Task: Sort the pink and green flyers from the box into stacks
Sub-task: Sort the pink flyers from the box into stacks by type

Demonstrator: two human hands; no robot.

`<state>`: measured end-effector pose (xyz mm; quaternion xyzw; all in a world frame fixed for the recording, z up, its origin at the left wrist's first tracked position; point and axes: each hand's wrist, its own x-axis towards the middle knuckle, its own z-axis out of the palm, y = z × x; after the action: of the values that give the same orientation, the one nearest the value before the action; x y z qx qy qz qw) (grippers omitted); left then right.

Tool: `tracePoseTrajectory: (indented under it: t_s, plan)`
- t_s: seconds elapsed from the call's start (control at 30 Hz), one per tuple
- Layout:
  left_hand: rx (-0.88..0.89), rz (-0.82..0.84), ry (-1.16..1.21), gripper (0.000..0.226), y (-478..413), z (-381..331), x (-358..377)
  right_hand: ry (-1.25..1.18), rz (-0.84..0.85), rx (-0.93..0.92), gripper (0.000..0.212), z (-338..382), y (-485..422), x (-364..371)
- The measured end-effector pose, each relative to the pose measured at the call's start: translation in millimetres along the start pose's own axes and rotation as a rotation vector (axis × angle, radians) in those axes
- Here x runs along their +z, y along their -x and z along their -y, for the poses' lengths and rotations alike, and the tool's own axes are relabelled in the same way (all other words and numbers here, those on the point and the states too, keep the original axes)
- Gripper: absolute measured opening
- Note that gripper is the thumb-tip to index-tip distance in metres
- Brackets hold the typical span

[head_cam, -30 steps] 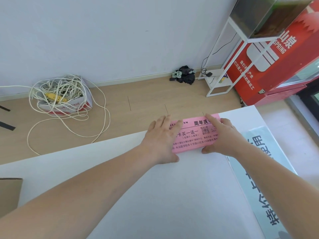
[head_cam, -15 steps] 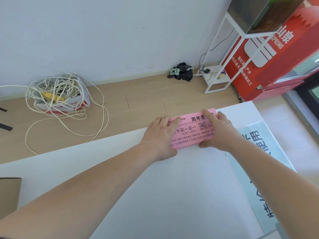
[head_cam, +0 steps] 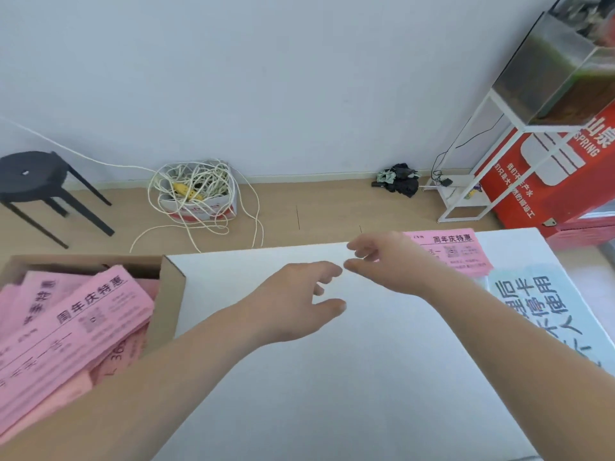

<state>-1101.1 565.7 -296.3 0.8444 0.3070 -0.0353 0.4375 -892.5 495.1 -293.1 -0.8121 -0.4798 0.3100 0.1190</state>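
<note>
A pink flyer stack [head_cam: 454, 252] lies flat at the far right edge of the white table [head_cam: 332, 377]. A cardboard box [head_cam: 171, 294] at the left holds several loose pink flyers [head_cam: 73, 324]; no green flyer shows. My left hand [head_cam: 299, 297] hovers over the table's middle with relaxed, spread fingers, holding nothing. My right hand [head_cam: 382, 261] hangs just left of the pink stack, fingers loosely curled and empty, partly covering the stack's left end.
A pale blue sign with large characters [head_cam: 545, 314] lies on the table's right side. Beyond the table: a black stool [head_cam: 36, 184], a box of tangled white rope [head_cam: 196, 191], a white metal rack [head_cam: 476, 168] and a red cooler [head_cam: 559, 168].
Both hands have lifted off the pink stack and drawn back to the left. The view has swung left, bringing the cardboard box of flyers and the stool into sight.
</note>
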Motion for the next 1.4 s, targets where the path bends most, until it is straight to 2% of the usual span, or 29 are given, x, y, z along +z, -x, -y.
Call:
tracePoseTrajectory:
  t_s: [0.2, 0.4, 0.5, 0.57, 0.67, 0.77, 0.83, 0.9, 0.93, 1.03, 1.1, 1.17, 1.23, 1.3, 1.4]
  plan:
    - [-0.089, -0.295, 0.177, 0.041, 119, 50, -53, -0.113, 0.094, -0.175, 0.025, 126, 26, 69]
    - [-0.174, -0.57, 0.291, 0.027, 227, 120, -90, -0.222, 0.014, -0.403, 0.022, 217, 57, 160]
    - [-0.283, -0.646, 0.18, 0.03, 263, 169, -97, -0.14, -0.058, -0.515, 0.022, 232, 65, 197]
    - [-0.373, -0.697, -0.023, 0.032, 279, 199, -95, -0.013, -0.155, -0.6, 0.019, 237, 68, 213]
    - [-0.409, -0.676, -0.186, 0.036, 294, 227, -94, 0.097, -0.247, -0.662, 0.018, 251, 70, 224]
    - [-0.414, -0.595, -0.213, 0.042, 300, 239, -95, 0.125, -0.071, -0.551, 0.024, 268, 70, 223]
    - [-0.332, -0.709, -0.178, 0.036, 301, 237, -96, 0.018, 0.04, -0.423, 0.023, 273, 72, 219]
    - [-0.18, -0.847, -0.131, 0.027, 307, 221, -99, -0.181, 0.044, -0.35, 0.022, 272, 81, 216]
    - [-0.126, -0.813, -0.071, 0.023, 312, 212, -99, -0.286, 0.041, -0.323, 0.02, 270, 86, 215]
    - [-0.134, -0.445, 0.077, 0.03, 327, 200, -84, -0.395, 0.089, -0.329, 0.025, 260, 107, 210]
    - [-0.099, -0.4, -0.011, 0.029, 328, 209, -69, -0.417, 0.165, -0.349, 0.029, 253, 116, 206]
    - [-0.066, -0.444, -0.018, 0.021, 327, 218, -59, -0.388, 0.227, -0.343, 0.039, 250, 118, 203]
    - [-0.053, -0.521, -0.026, 0.027, 323, 223, -56, -0.318, 0.255, -0.351, 0.047, 248, 116, 204]
    - [-0.063, -0.638, -0.106, 0.038, 317, 226, -55, -0.286, 0.204, -0.341, 0.046, 250, 115, 208]
    - [-0.154, -0.762, -0.208, 0.041, 309, 224, -52, -0.283, 0.062, -0.301, 0.041, 255, 117, 216]
